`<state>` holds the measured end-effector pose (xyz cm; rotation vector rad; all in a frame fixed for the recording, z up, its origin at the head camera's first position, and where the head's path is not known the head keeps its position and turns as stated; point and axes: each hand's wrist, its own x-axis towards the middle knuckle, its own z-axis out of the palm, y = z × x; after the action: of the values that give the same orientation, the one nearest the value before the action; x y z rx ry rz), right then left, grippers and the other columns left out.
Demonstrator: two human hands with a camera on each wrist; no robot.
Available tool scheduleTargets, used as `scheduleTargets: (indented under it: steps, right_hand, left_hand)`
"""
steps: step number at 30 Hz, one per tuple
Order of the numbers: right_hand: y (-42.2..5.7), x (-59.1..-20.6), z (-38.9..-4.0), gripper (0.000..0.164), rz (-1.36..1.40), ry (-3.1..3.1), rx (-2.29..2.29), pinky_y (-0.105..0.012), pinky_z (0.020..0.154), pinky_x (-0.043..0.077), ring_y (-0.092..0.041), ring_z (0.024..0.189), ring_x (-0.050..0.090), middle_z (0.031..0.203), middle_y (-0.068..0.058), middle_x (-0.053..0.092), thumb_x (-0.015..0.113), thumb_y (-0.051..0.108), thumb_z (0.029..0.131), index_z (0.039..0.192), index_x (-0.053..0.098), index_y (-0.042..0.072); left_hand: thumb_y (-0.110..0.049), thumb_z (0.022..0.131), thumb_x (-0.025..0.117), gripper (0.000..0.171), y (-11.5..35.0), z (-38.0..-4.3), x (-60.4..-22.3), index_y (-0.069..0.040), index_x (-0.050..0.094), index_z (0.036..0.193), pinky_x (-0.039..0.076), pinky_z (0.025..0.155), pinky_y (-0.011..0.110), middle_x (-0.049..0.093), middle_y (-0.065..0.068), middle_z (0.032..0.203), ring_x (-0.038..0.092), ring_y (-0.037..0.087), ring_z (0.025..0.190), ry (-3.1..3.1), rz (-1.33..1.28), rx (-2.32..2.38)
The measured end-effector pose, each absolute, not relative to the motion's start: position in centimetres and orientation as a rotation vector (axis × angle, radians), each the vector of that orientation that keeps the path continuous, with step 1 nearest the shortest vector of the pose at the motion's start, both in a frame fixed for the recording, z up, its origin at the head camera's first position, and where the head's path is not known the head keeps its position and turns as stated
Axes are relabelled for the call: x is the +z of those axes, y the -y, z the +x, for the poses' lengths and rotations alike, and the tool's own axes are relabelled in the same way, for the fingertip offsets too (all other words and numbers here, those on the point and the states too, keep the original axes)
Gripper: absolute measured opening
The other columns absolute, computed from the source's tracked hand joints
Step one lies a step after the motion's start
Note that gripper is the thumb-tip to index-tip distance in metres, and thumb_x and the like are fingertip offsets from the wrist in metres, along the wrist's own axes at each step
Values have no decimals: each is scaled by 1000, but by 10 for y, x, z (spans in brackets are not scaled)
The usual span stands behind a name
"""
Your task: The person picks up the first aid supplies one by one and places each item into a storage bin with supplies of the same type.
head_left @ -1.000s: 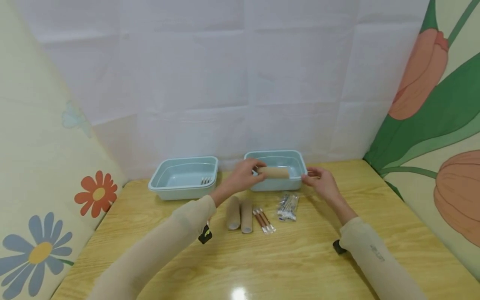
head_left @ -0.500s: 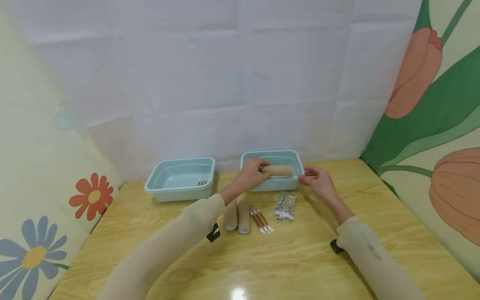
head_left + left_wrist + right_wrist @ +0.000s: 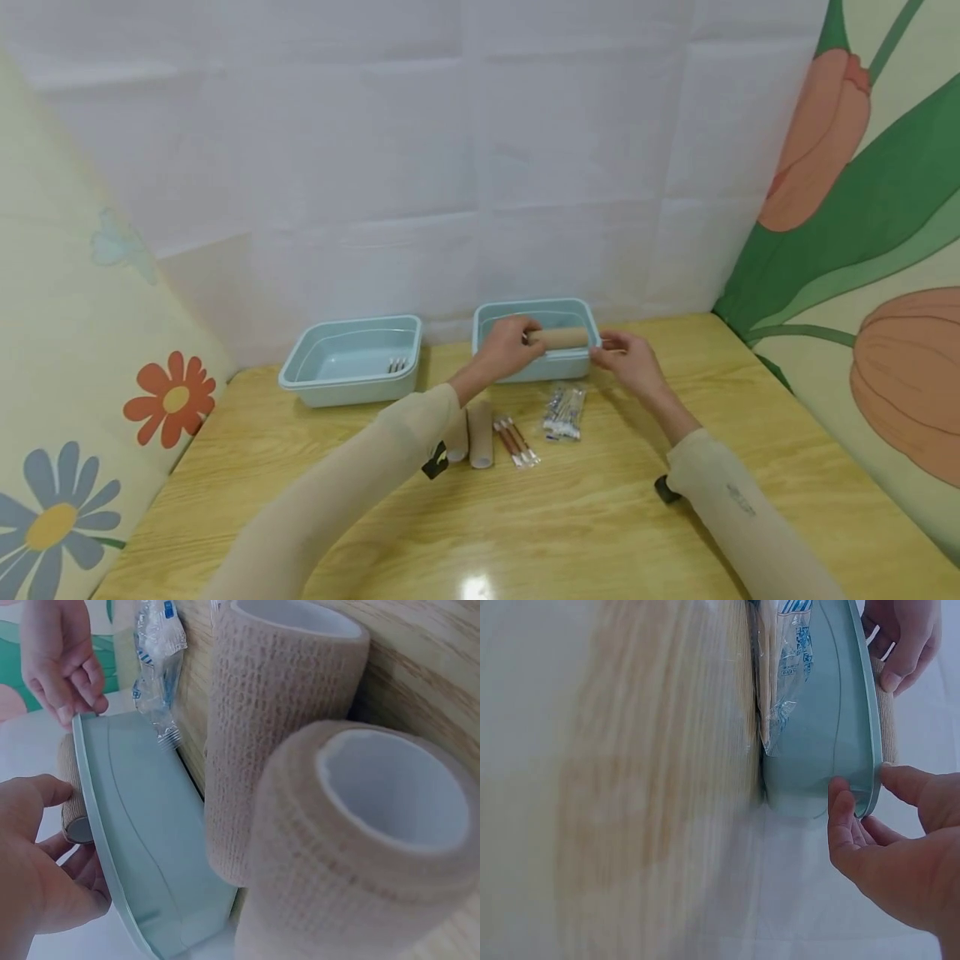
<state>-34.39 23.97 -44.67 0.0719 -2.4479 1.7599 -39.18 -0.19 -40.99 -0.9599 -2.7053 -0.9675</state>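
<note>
My left hand (image 3: 501,350) holds a tan textured bandage roll (image 3: 562,337) lengthwise over the front rim of the right light-blue basin (image 3: 543,370). In the left wrist view, thumb and fingers pinch the near end of that bandage roll (image 3: 72,772). My right hand (image 3: 632,365) grips the basin's right front corner. Seen from the right wrist, its thumb lies on the rim and its fingers curl against the outer wall (image 3: 810,776). Two more bandage rolls (image 3: 482,439) lie side by side on the table, partly behind my left wrist.
A second light-blue basin (image 3: 345,392) stands at the left, holding several white-tipped sticks (image 3: 397,365). Brown sticks with white tips (image 3: 516,442) lie beside the rolls. A clear plastic packet of swab-like sticks (image 3: 564,412) lies in front of the right basin. White cloth (image 3: 315,167) hangs behind.
The held bandage roll has moved slightly right relative to the right basin, with my left hand. My right hand stays at the basin's corner. The whole view has shifted a little.
</note>
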Motion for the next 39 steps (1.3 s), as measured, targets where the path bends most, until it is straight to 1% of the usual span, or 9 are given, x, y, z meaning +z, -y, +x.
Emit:
scheduleTargets:
  steps: [6, 10, 12, 18, 25, 28, 32, 35, 39]
  right_hand:
    - [-238, -446, -344, 51, 79, 2459, 1749, -39, 93, 54, -36, 107, 66, 127, -30, 59, 68, 12, 99, 141, 50, -12]
    - [-237, -447, -344, 53, 88, 2453, 1758, -39, 93, 53, -36, 107, 66, 128, -30, 59, 68, 12, 99, 141, 49, -13]
    - [-237, -447, -345, 53, 85, 2450, 1760, -39, 93, 53, -35, 106, 66, 127, -30, 59, 68, 12, 99, 141, 49, -12]
    - [-237, -447, -345, 51, 74, 2457, 1738, -37, 90, 54, -31, 102, 68, 126, -29, 61, 68, 11, 99, 140, 50, -12]
    - [-236, -447, -346, 51, 93, 2454, 1733, -34, 85, 56, -32, 101, 68, 124, -29, 62, 70, 11, 98, 139, 52, -13]
    - [-236, -448, -347, 51, 100, 2449, 1743, -38, 88, 56, -33, 102, 68, 124, -30, 62, 70, 10, 98, 139, 51, -13]
    - [-237, -449, -348, 52, 98, 2447, 1759, -46, 92, 54, -34, 103, 68, 125, -31, 61, 69, 10, 98, 140, 50, -13]
    - [-236, -449, -349, 52, 108, 2449, 1742, -43, 91, 54, -36, 105, 67, 125, -30, 62, 70, 11, 98, 139, 50, -13]
    - [-235, -449, -348, 51, 123, 2457, 1706, -34, 86, 55, -37, 106, 66, 124, -30, 62, 70, 11, 98, 138, 51, -14]
  left_hand:
    - [-18, 97, 65, 31, -3, -394, -409, 1, 71, 122, 54, 84, 33, 71, 12, 112, 67, 21, 96, 2718, -959, -906]
    - [-21, 100, 64, 32, -4, -392, -408, -1, 70, 124, 54, 81, 34, 70, 11, 113, 66, 20, 95, 2756, -945, -918]
    - [-23, 100, 64, 34, -5, -392, -408, -1, 69, 126, 54, 83, 34, 70, 11, 114, 66, 20, 97, 2774, -931, -926]
    - [-24, 103, 63, 36, -4, -390, -406, 0, 66, 129, 52, 93, 38, 68, 15, 123, 64, 27, 111, 2804, -929, -899]
    - [-22, 106, 58, 31, 5, -385, -405, -1, 65, 128, 50, 94, 40, 66, 14, 123, 62, 28, 113, 2778, -963, -895]
    - [-23, 107, 56, 32, 11, -384, -404, -1, 65, 128, 50, 93, 41, 66, 13, 122, 62, 28, 112, 2752, -955, -888]
    - [-22, 107, 56, 32, 20, -385, -402, -1, 65, 130, 51, 92, 42, 67, 12, 121, 62, 28, 111, 2714, -944, -884]
    - [-21, 107, 56, 31, 29, -385, -402, -2, 65, 130, 51, 91, 41, 67, 11, 121, 62, 27, 109, 2687, -938, -877]
    - [-19, 106, 56, 29, 40, -384, -401, -2, 66, 128, 51, 92, 40, 67, 12, 121, 62, 26, 108, 2649, -948, -889]
